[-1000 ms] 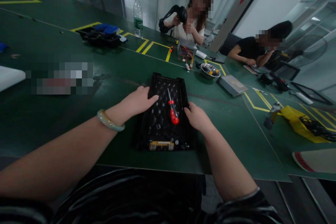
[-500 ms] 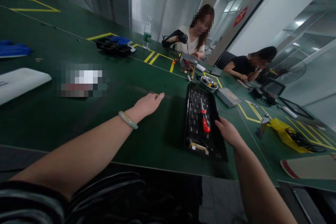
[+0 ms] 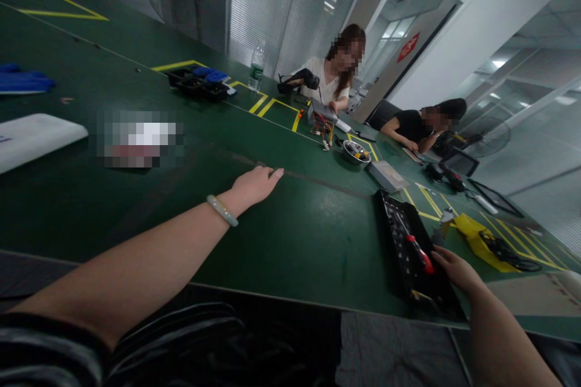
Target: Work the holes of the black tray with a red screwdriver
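My right hand (image 3: 459, 269) grips the right side of a long black tray (image 3: 394, 224), thumb on the rim and the other fingers mostly hidden. Inside the tray lies a screwdriver (image 3: 420, 252) with a red and black handle, among rows of small pale spots I cannot make out. My left hand (image 3: 258, 184) rests on the green table (image 3: 290, 236) with its thumb held apart, holding nothing. A bracelet (image 3: 222, 210) is around that wrist.
Beyond the tray stand a metal bowl (image 3: 356, 152) and a grey box (image 3: 387, 176). A yellow bag (image 3: 481, 239) with black cable lies to the right. Leftward are a white package (image 3: 36, 139), a black bin (image 3: 195, 81) and a bottle (image 3: 256, 69). Two people sit across the table.
My right hand has slid the black tray, with the screwdriver in it, to the right and nearer the table's front edge. My left hand has stayed almost in place.
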